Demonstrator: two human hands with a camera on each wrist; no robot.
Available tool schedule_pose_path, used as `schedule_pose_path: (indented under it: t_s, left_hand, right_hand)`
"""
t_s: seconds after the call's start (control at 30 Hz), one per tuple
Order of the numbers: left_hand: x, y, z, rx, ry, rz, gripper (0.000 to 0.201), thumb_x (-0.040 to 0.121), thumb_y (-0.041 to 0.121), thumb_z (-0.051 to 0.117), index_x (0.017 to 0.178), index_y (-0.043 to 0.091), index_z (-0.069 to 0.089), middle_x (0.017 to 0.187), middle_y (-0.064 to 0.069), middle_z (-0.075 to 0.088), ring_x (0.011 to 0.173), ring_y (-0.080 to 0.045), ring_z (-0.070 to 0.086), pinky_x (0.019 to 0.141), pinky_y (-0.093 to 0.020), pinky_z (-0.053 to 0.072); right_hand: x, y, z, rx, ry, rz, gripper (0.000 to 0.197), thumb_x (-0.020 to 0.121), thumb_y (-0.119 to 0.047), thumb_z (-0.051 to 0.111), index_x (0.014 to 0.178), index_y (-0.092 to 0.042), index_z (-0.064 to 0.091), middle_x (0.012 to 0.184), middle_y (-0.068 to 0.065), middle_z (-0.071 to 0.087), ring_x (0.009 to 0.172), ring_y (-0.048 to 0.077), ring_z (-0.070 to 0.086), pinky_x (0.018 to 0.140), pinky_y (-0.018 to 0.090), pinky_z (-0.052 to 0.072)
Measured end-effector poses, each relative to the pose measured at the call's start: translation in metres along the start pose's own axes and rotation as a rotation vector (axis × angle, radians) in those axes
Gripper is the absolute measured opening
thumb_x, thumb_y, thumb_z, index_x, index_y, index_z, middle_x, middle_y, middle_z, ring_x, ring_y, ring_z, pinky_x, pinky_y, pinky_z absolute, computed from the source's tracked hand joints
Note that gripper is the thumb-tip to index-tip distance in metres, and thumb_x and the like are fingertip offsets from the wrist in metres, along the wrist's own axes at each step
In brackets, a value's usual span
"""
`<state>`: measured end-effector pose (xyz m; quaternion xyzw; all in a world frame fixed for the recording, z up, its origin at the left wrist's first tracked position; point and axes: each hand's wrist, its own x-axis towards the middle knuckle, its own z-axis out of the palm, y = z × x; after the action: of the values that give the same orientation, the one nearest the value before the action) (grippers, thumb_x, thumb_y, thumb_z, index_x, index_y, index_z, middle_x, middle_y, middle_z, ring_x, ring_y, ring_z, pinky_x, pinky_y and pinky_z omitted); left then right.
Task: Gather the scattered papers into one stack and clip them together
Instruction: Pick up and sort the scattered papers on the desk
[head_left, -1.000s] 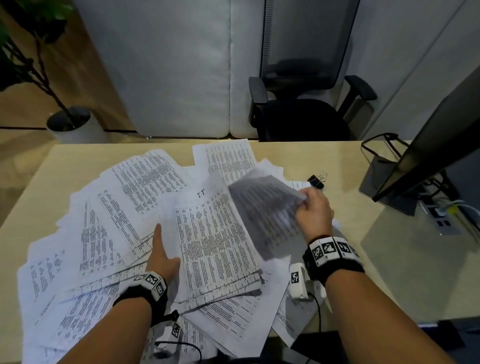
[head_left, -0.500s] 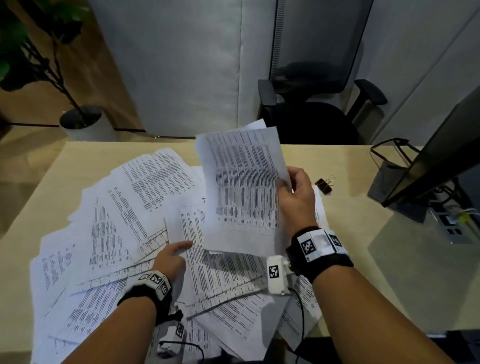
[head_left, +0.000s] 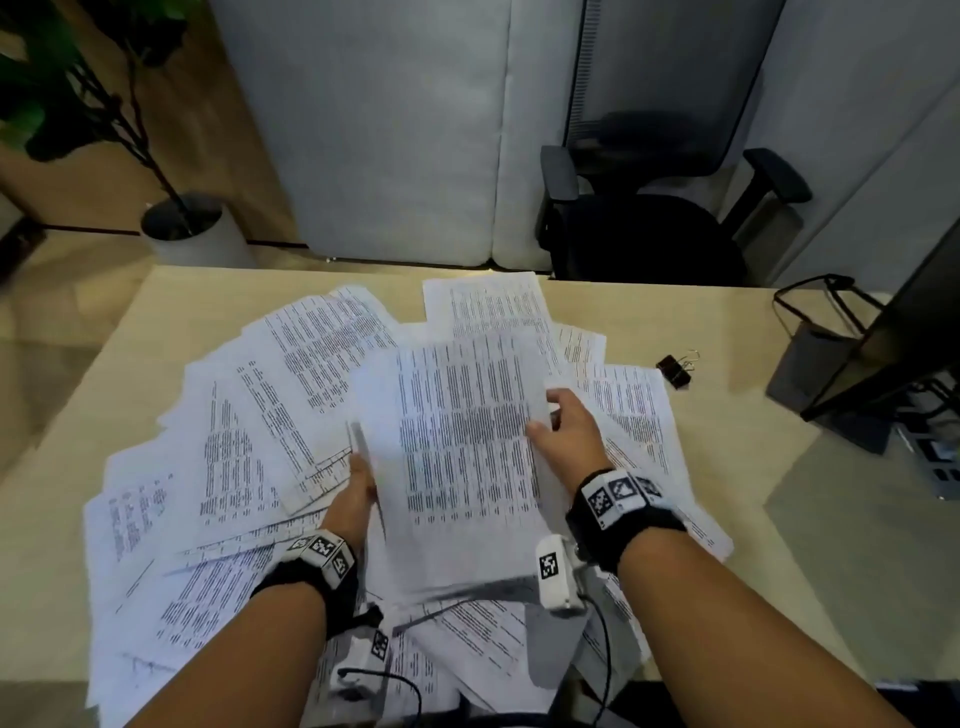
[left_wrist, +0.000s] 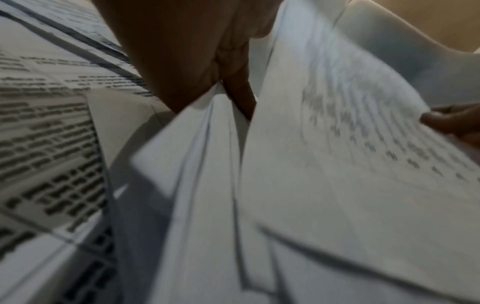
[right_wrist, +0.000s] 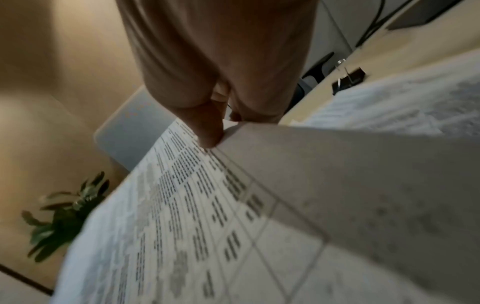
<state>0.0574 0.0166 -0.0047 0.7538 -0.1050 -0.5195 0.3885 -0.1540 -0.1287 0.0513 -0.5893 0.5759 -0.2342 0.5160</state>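
Note:
Many printed white papers (head_left: 291, 415) lie fanned over the wooden desk (head_left: 779, 519). A small bundle of sheets (head_left: 467, 467) is held up above the pile's middle. My right hand (head_left: 563, 431) pinches its right edge, thumb on the printed face (right_wrist: 182, 205). My left hand (head_left: 358, 488) grips the bundle's left edge; in the left wrist view several sheet edges (left_wrist: 207, 164) pass between its fingers (left_wrist: 239, 96). A black binder clip (head_left: 675, 370) lies on the desk to the right of the papers, untouched, and shows in the right wrist view as the clip (right_wrist: 349, 81).
A dark monitor (head_left: 893, 338) with its stand and cables fills the desk's right side. Behind the desk stand a black office chair (head_left: 654, 223) and a potted plant (head_left: 182, 228) on the floor at left. A bare desk surface lies right of the pile.
The right hand lifted a sheet off the right of the pile and brought it down over the middle. The left hand rose from the papers and now grips the bundle's left edge.

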Motion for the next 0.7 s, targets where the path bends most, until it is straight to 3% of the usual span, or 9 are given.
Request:
schedule_pose_path:
  t_s: [0.07, 0.13, 0.23, 0.33, 0.37, 0.4, 0.47, 0.6, 0.7]
  left_hand:
    - [-0.002, 0.004, 0.002, 0.116, 0.006, -0.003, 0.100, 0.075, 0.086, 0.030, 0.139, 0.011, 0.046, 0.148, -0.016, 0.040, 0.135, -0.038, 0.039, 0.111, -0.059, 0.027]
    - [-0.006, 0.007, 0.002, 0.219, 0.057, 0.083, 0.079, 0.090, 0.062, 0.044, 0.138, 0.000, 0.042, 0.141, -0.022, 0.046, 0.129, -0.040, 0.045, 0.107, -0.054, 0.035]
    - [0.003, -0.001, 0.003, 0.209, 0.137, 0.130, 0.052, 0.092, 0.044, 0.055, 0.113, -0.004, 0.056, 0.107, -0.013, 0.059, 0.102, -0.029, 0.054, 0.090, -0.037, 0.042]
    - [-0.001, 0.002, 0.006, 0.260, 0.194, 0.189, 0.047, 0.083, 0.059, 0.055, 0.072, 0.014, 0.051, 0.072, -0.002, 0.049, 0.079, -0.022, 0.048, 0.073, -0.031, 0.037]
    - [0.000, 0.001, 0.007, 0.239, 0.193, 0.209, 0.054, 0.078, 0.067, 0.052, 0.076, 0.013, 0.057, 0.076, -0.004, 0.054, 0.082, -0.024, 0.054, 0.075, -0.034, 0.042]
    - [-0.001, 0.003, 0.007, 0.251, 0.189, 0.205, 0.064, 0.080, 0.069, 0.048, 0.095, 0.010, 0.065, 0.095, -0.011, 0.065, 0.096, -0.029, 0.059, 0.086, -0.039, 0.046]
    - [0.003, 0.004, 0.005, 0.331, 0.185, 0.148, 0.073, 0.089, 0.061, 0.046, 0.133, 0.002, 0.052, 0.136, -0.017, 0.053, 0.127, -0.033, 0.048, 0.107, -0.042, 0.036]
    - [0.006, 0.004, 0.003, 0.359, 0.138, 0.201, 0.057, 0.079, 0.043, 0.071, 0.118, 0.004, 0.058, 0.113, -0.012, 0.065, 0.099, -0.028, 0.059, 0.096, -0.044, 0.048]
    - [0.006, 0.001, 0.003, 0.454, 0.172, 0.193, 0.059, 0.087, 0.030, 0.067, 0.132, -0.002, 0.048, 0.129, -0.017, 0.057, 0.111, -0.031, 0.056, 0.093, -0.038, 0.045]
  right_hand:
    - [-0.001, 0.012, 0.010, -0.063, 0.018, -0.001, 0.017, 0.091, -0.011, 0.059, 0.106, -0.016, 0.054, 0.090, -0.001, 0.062, 0.075, 0.011, 0.060, 0.055, 0.018, 0.042]
    - [0.001, 0.019, 0.017, -0.132, 0.046, -0.018, 0.006, 0.092, -0.012, 0.057, 0.098, -0.011, 0.055, 0.089, 0.001, 0.062, 0.072, 0.011, 0.057, 0.053, 0.017, 0.039]
    - [0.009, 0.026, 0.018, -0.209, 0.117, -0.012, 0.004, 0.091, -0.011, 0.056, 0.088, -0.009, 0.057, 0.084, 0.002, 0.062, 0.071, 0.013, 0.056, 0.057, 0.021, 0.043]
    - [0.014, 0.028, 0.012, -0.248, 0.164, -0.011, 0.005, 0.090, -0.007, 0.057, 0.085, -0.006, 0.058, 0.079, 0.002, 0.060, 0.075, 0.019, 0.057, 0.061, 0.024, 0.044]
    - [0.015, 0.029, 0.011, -0.272, 0.162, -0.012, 0.006, 0.090, -0.006, 0.056, 0.084, -0.006, 0.058, 0.076, 0.000, 0.058, 0.074, 0.019, 0.056, 0.057, 0.022, 0.042]
    - [0.015, 0.029, 0.010, -0.296, 0.155, -0.015, 0.008, 0.091, -0.005, 0.056, 0.083, -0.006, 0.057, 0.075, -0.001, 0.057, 0.073, 0.018, 0.055, 0.055, 0.021, 0.039]
    - [0.014, 0.028, 0.011, -0.330, 0.107, -0.028, 0.008, 0.092, -0.005, 0.055, 0.086, -0.007, 0.060, 0.078, 0.000, 0.058, 0.075, 0.018, 0.055, 0.056, 0.020, 0.039]
    - [0.017, 0.039, 0.007, -0.368, 0.051, -0.056, 0.024, 0.093, -0.002, 0.052, 0.112, -0.009, 0.065, 0.106, 0.006, 0.065, 0.096, 0.020, 0.061, 0.082, 0.027, 0.049]
    - [0.024, 0.054, -0.013, -0.579, 0.161, -0.022, 0.038, 0.088, -0.003, 0.056, 0.125, -0.011, 0.058, 0.124, 0.013, 0.053, 0.112, 0.029, 0.054, 0.091, 0.036, 0.048]
